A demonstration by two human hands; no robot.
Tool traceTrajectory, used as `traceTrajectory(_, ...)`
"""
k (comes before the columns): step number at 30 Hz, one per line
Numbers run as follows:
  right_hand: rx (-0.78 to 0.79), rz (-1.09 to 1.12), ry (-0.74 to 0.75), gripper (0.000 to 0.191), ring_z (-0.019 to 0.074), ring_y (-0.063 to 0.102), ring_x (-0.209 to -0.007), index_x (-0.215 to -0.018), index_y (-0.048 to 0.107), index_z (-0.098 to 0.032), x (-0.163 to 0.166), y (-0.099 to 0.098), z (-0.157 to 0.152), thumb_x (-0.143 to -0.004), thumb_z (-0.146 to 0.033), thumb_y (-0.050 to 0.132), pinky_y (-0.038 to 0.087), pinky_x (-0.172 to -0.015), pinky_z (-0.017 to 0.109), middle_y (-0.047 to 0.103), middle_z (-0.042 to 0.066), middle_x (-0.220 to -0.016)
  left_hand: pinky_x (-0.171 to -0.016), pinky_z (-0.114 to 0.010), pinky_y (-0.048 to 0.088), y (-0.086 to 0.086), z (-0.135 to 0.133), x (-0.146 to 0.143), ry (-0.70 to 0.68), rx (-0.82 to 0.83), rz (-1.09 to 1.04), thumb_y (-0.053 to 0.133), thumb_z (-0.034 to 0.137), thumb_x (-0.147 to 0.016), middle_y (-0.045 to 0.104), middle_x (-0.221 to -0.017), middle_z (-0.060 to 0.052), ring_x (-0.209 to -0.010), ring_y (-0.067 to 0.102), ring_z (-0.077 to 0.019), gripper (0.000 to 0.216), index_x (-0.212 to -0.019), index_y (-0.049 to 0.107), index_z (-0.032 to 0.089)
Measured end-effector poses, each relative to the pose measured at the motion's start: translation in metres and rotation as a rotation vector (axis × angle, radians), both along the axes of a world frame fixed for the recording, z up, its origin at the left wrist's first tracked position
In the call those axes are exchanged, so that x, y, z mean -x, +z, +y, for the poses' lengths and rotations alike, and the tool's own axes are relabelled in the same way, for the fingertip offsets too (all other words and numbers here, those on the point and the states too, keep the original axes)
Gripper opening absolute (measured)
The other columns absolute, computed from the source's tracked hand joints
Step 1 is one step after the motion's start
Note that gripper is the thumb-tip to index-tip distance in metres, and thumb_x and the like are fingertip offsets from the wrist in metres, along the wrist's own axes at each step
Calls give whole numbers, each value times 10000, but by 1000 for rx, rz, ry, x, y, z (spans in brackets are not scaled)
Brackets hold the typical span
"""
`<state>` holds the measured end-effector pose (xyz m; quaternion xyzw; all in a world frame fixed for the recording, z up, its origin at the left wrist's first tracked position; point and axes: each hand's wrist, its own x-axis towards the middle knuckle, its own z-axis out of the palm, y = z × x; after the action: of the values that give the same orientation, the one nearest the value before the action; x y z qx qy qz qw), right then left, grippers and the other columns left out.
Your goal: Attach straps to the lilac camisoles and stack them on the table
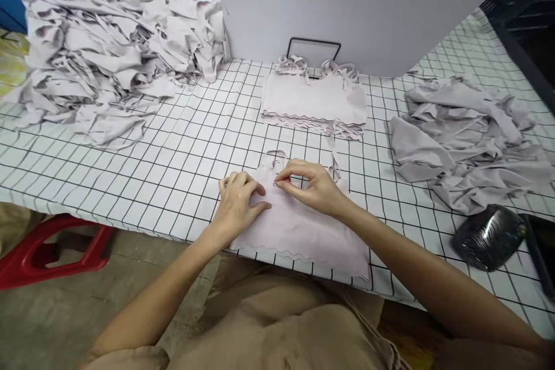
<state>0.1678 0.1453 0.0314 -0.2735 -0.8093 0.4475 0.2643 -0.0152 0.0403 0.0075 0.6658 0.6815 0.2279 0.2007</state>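
A pale lilac strappy top with a scalloped hem lies flat at the near edge of the checked table. My left hand rests on its left part with fingers curled, pressing the cloth. My right hand pinches the fabric near the neckline, thumb and forefinger together. The two hands nearly touch. Thin straps run up from the top toward the far side.
A neat stack of the same tops sits behind, against a white board. A big heap of lilac garments fills the far left; a smaller heap lies right. A black shiny object and a red stool flank me.
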Motion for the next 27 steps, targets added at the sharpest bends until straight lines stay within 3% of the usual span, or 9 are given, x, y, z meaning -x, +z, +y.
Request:
traceTrajectory(4, -107, -44, 11, 98, 188, 560, -816, -815, 693, -210, 5, -15, -6, -896, -186, 644, 437, -829, 401, 659, 22, -764, -913, -427, 288, 1, 3, 1, 15, 37, -42, 844, 293, -768, 651, -928, -13, -977, 532, -240, 274, -935, 646, 203)
traceTrajectory(9, -158, -81, -4, 108, 213, 537, -882, -825, 653, -223, 5, -27, -12, -925, -201, 621, 394, -866, 431, 655, 25, -791, -886, -423, 279, -2, 5, 4, -27, 28, -88, 801, 285, -805, 672, -912, -17, -956, 530, -240, 178, -834, 644, 206)
traceTrajectory(16, -209, -101, 15, 108, 237, 518, -927, -838, 634, -229, 6, -25, -17, -937, -206, 597, 381, -868, 457, 658, 36, -797, -932, -444, 264, -16, 2, 1, -25, -110, -169, 754, 260, -848, 682, -782, -3, -896, 548, -223, 60, -811, 718, 231)
traceTrajectory(27, -269, -147, 74, 131, 246, 507, -956, -850, 638, -229, 3, -27, -17, -940, -164, 568, 352, -901, 483, 656, 36, -797, -906, -427, 281, -18, 2, -1, -29, -179, -183, 745, 234, -842, 662, -730, -1, -842, 549, -207, 77, -768, 724, 223)
